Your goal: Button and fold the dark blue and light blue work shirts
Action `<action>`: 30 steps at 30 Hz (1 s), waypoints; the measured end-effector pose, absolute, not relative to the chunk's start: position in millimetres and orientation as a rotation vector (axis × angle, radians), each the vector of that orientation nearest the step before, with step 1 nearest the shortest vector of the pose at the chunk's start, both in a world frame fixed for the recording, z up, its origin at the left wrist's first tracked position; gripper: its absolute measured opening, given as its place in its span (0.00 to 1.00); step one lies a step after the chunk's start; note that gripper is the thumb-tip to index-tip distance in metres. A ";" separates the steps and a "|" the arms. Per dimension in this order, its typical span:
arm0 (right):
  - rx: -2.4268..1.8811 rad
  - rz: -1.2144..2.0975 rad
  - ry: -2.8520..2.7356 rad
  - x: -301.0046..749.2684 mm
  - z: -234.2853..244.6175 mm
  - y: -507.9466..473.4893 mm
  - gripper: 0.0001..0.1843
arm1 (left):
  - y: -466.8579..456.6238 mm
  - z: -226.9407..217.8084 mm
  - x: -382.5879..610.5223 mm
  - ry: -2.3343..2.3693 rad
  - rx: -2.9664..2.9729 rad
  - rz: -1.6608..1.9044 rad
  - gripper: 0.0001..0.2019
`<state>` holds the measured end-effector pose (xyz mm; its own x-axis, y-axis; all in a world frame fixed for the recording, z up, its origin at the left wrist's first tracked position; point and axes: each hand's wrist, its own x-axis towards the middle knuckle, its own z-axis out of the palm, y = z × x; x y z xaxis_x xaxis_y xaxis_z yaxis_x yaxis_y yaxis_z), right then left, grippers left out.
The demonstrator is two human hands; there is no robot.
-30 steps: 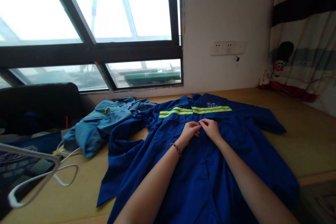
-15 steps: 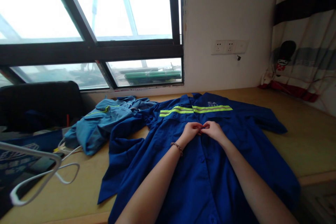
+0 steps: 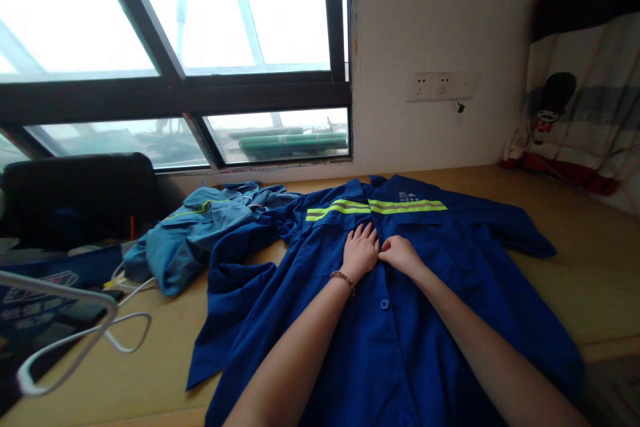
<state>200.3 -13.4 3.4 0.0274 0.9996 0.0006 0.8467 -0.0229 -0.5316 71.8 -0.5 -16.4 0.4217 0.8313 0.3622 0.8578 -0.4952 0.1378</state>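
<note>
A dark blue work jacket with a yellow-and-grey reflective strip across the chest lies spread front side up. My left hand rests flat on its chest beside the front opening, fingers spread, a beaded bracelet on the wrist. Close by on the right, my right hand is closed, thumb and finger pinching the edge of the front placket. A button shows on the placket below the hands. What exactly lies between the right fingertips is hidden.
A crumpled lighter blue garment lies left of the jacket on the yellowish table. A white cable-like loop stands at the front left, near a black chair back. Behind are a window and wall sockets.
My left hand has let go of the placket, where both hands were pinching together, and now lies flat on the jacket. My right hand still pinches, slightly lower.
</note>
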 end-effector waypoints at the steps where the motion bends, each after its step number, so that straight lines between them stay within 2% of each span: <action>1: -1.938 0.549 -1.892 200.1 4.3 -10.8 0.04 | 3.8 -16.3 71.8 -1.558 -2.581 -0.602 0.20; 7: -1.941 0.555 -1.851 191.1 0.7 11.3 0.06 | 41.0 -15.0 73.2 -1.689 -2.541 -0.587 0.20; 12: -1.887 0.401 -1.675 185.3 -8.6 18.8 0.09 | 60.3 -9.7 68.9 -1.695 -2.582 -0.693 0.17; 17: -1.606 0.730 -1.445 198.7 -11.5 24.8 0.14 | 53.2 -5.8 59.0 -1.716 -2.628 -0.951 0.11; 21: -1.471 0.926 -1.419 205.6 -7.3 28.8 0.16 | 42.4 -7.1 55.5 -1.629 -2.814 -0.989 0.07; 26: -1.417 1.089 -1.490 208.7 -0.2 23.7 0.16 | 34.9 -9.7 56.0 -1.786 -2.834 -1.037 0.06; 30: -1.381 1.122 -1.523 207.3 3.6 15.8 0.18 | 29.1 -15.3 55.6 -1.949 -2.864 -1.451 0.09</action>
<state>207.3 15.8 3.6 -0.1073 0.9941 -0.0128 0.3073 0.0209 -0.9514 55.6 29.1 -15.3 0.2392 0.9418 0.2361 0.4962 -0.3276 0.8040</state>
